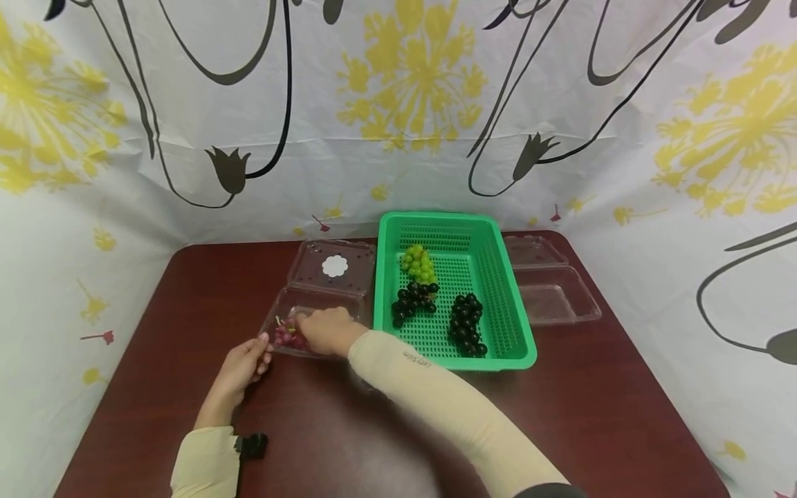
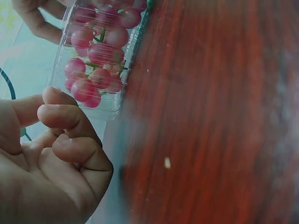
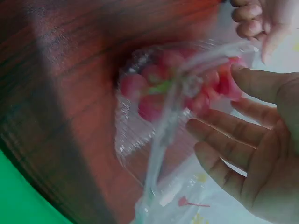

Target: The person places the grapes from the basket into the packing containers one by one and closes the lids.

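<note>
Round pink-red grapes (image 1: 286, 337) on green stems lie in a clear box (image 1: 319, 300), lower left of centre in the head view. The left hand (image 1: 241, 366) pinches its corner; the right hand (image 1: 326, 330), fingers loosely extended, partly hides the bunch, which the right wrist view blurs.

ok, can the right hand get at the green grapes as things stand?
Likely yes: the green basket is open on top and the green grapes are mostly uncovered, though black grapes crowd their near end. The right hand, at the red grapes, would need to lift over the basket's edge.
</note>
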`<state>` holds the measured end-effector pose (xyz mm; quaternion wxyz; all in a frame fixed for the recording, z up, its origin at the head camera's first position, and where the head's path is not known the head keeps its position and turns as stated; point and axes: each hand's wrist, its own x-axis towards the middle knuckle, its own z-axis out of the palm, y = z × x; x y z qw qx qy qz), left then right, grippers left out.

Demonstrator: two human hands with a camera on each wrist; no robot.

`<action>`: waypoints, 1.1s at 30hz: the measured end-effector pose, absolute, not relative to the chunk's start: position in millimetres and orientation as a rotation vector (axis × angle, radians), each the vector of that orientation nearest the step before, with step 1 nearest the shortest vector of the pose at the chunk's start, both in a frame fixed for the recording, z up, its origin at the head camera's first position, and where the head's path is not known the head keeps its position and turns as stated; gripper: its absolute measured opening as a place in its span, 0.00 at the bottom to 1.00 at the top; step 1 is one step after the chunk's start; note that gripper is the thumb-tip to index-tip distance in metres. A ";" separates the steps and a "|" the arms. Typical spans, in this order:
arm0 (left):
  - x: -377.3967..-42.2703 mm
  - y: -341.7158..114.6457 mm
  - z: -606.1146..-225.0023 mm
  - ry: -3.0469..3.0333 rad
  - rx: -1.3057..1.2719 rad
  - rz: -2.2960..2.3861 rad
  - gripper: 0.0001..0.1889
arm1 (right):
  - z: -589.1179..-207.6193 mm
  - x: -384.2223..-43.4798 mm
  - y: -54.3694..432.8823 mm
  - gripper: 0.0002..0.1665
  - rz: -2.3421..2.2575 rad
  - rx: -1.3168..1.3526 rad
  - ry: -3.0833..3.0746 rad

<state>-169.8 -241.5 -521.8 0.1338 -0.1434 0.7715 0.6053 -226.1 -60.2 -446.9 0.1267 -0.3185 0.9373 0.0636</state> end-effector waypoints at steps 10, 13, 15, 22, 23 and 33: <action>-171.2 -242.8 -517.6 2.300 -0.427 1.673 0.24 | -403.5 -231.8 -22.0 0.12 -0.002 -0.886 2.740; -170.7 -245.0 -514.6 2.323 -0.437 1.648 0.25 | -395.6 -234.0 -6.7 0.11 -0.109 -0.904 2.725; -170.1 -246.4 -513.3 2.332 -0.434 1.627 0.25 | -391.0 -235.1 4.8 0.12 -0.177 -0.926 2.718; -169.0 -248.3 -514.8 2.332 -0.416 1.567 0.27 | -375.9 -243.5 59.2 0.18 -0.415 -0.876 2.701; -169.3 -248.4 -515.1 2.332 -0.411 1.562 0.27 | -375.2 -246.5 68.5 0.17 -0.430 -0.858 2.713; -172.1 -246.0 -516.8 2.310 -0.406 1.581 0.28 | -398.1 -277.6 141.9 0.17 -0.376 -0.567 2.704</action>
